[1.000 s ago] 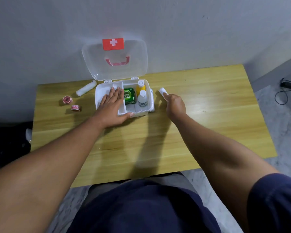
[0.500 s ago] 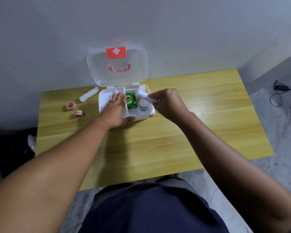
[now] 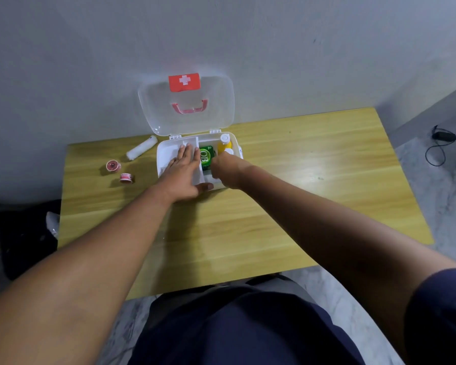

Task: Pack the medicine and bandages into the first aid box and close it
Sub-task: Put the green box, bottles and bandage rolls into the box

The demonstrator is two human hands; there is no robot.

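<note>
The left hand (image 3: 181, 172) lies flat on the box (image 3: 166, 151), the right hand (image 3: 225, 167) dips inside, grip hidden, while the bandage roll (image 3: 142, 151) lies slantwise left, nearer the left hand.

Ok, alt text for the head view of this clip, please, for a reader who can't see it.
A person's left hand lies flat on the open first aid box while the right hand reaches into it beside a green packet and a yellow bottle. A white bandage roll and two tape rolls lie on the wooden table, left of the box.
</note>
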